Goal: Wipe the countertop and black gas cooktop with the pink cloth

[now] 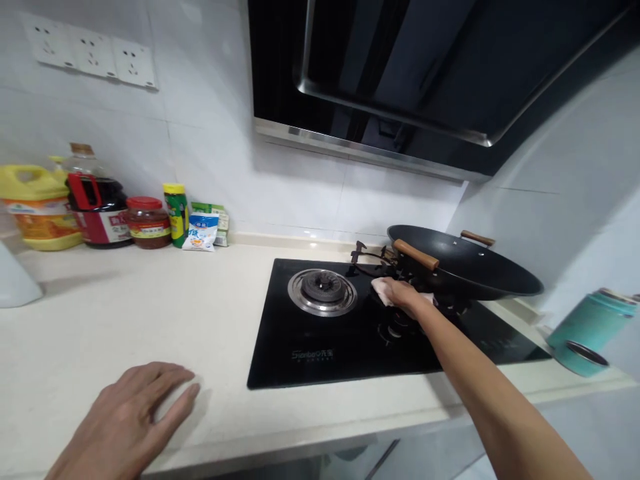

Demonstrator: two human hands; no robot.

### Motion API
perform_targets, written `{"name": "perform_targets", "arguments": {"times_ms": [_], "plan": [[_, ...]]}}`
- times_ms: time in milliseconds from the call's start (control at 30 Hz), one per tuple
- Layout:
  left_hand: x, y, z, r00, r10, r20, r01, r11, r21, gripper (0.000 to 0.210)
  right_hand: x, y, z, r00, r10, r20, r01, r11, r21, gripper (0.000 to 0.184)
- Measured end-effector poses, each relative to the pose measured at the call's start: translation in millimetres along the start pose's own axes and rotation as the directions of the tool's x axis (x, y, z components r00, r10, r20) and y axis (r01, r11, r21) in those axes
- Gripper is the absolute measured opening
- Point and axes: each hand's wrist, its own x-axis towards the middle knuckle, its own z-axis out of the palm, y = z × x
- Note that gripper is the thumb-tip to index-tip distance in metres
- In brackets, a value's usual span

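At the left edge, part of a white object (15,280) stands on a pale surface (150,313). Along the far wall, left to right, are a yellow jug (47,230), a dark bottle (103,223) with a red handle, a red-lidded jar (149,223), a green container (177,217) with a yellow cap, and a blue-and-white packet (201,231) in front of a green one. On the near left, the left hand (125,415) is empty, fingers loosely spread; whether it touches the surface is unclear. The two hands are well apart.

In the middle lies a black glass cooktop (280,333), its left burner (323,287) bare. Right of that burner, the right hand (407,298) grips a pale cloth (382,291) against the cooktop, near a dark metal pan support (358,256). Farther right, a black wok (475,260) with wooden handles sits over the cooktop's far side, below a dark range hood (280,73). At the right stands a teal container (593,320).
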Motion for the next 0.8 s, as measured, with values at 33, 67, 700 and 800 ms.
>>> {"name": "perform_targets", "arguments": {"times_ms": [33,67,700,800], "plan": [[-0.3,0.6,0.1,1.0,0.006,0.006,-0.006,1.0,0.003,0.04,-4.4,-8.4,0.3,1.0,-0.019,0.024,0.019,1.0,0.0,0.051],[-0.8,1.0,0.3,1.0,0.013,0.012,-0.013,1.0,0.008,0.04,-9.1,-17.5,0.2,0.998,-0.042,0.053,0.042,0.999,0.01,0.054],[-13.7,15.5,-5.5,0.993,0.121,-0.018,-0.12,0.992,0.048,0.034,-98.1,-158.4,22.8,0.882,-0.466,0.072,0.457,0.882,0.112,0.04],[-16.9,16.3,-7.0,0.992,0.119,-0.033,-0.118,0.992,0.043,0.031,-115.4,-168.1,16.6,0.859,-0.508,0.068,0.491,0.854,0.173,0.044]]}}
